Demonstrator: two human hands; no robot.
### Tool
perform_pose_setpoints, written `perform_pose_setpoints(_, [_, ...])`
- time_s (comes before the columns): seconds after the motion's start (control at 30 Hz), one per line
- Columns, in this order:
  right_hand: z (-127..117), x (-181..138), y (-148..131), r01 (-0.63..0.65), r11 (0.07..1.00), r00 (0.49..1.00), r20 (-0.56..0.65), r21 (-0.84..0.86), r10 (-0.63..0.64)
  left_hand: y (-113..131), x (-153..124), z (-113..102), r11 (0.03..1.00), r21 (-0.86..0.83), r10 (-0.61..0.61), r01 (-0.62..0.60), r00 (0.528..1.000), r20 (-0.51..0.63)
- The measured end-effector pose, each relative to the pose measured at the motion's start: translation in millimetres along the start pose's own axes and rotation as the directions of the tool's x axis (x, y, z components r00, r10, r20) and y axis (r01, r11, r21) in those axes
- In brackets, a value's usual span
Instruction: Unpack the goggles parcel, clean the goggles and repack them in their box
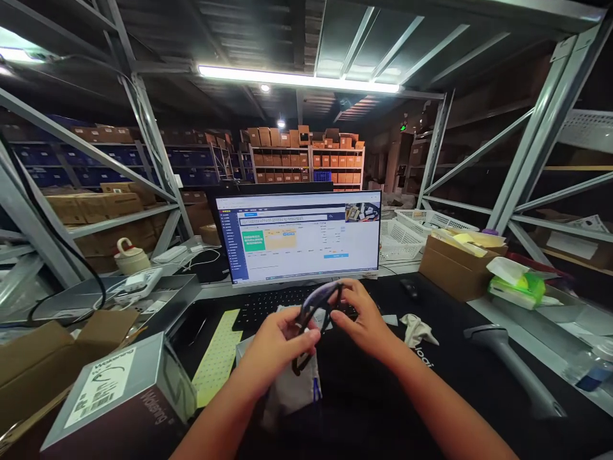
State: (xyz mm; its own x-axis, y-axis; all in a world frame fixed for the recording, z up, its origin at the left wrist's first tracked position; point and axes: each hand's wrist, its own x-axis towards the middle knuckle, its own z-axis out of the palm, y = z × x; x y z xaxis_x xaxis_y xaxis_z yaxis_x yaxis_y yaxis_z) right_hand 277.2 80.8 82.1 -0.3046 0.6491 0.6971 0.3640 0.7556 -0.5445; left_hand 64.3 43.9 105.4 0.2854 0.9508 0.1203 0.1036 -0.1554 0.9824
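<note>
A pair of dark-framed glasses (318, 308) is held up in front of me over the black desk mat (383, 409). My left hand (275, 351) grips one side of the frame, and my right hand (364, 317) pinches the other side near the top. Below the glasses lies a white plastic bag (290, 391) with a blue mark, partly hidden by my left hand. A black keyboard (278, 305) sits just behind my hands.
A monitor (297, 237) stands behind the keyboard. A dark product box (119, 396) and an open cardboard box (43, 364) are at left. To the right lie a crumpled cloth (416, 329), a handheld barcode scanner (512, 364) and a cardboard box (454, 265). Steel shelving surrounds the desk.
</note>
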Motion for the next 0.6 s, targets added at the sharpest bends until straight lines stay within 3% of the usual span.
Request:
perform_pose_setpoints(0.1, [3,0,8,0.032,0.997,0.985,0.164,0.076,-0.044,5,-2,-6,0.968,-0.247,-0.062,0.045,0.996,-0.064])
perform_pose_setpoints(0.2, [1,-1,4,0.115,0.976,0.983,0.166,-0.186,-0.084,9,-2,-14,0.921,-0.385,-0.114,0.062,0.987,-0.112])
perform_pose_setpoints(0.27, [-4,-3,-4,0.19,0.926,0.974,0.178,-0.327,-0.138,10,-1,-19,0.893,-0.449,-0.119,0.011,0.969,-0.214])
perform_pose_setpoints(0.37, [-11,-6,-18,0.204,0.923,0.968,0.207,-0.326,-0.141,9,1,-24,0.873,-0.479,-0.108,-0.089,0.924,-0.368])
perform_pose_setpoints(0.43, [-10,-8,-24,0.089,0.964,0.991,0.117,-0.249,-0.061,6,1,-23,0.899,-0.43,-0.078,-0.089,0.932,-0.355])
perform_pose_setpoints(0.5, [-5,-9,-26,-0.06,0.996,0.997,0.042,-0.063,0.062,2,1,-17,0.947,-0.313,-0.021,-0.067,0.963,-0.27])
perform_pose_setpoints(0.6, [3,-5,-21,-0.246,0.904,0.966,0.162,0.35,0.2,-4,-3,-1,0.987,-0.021,0.154,-0.16,0.97,-0.189])
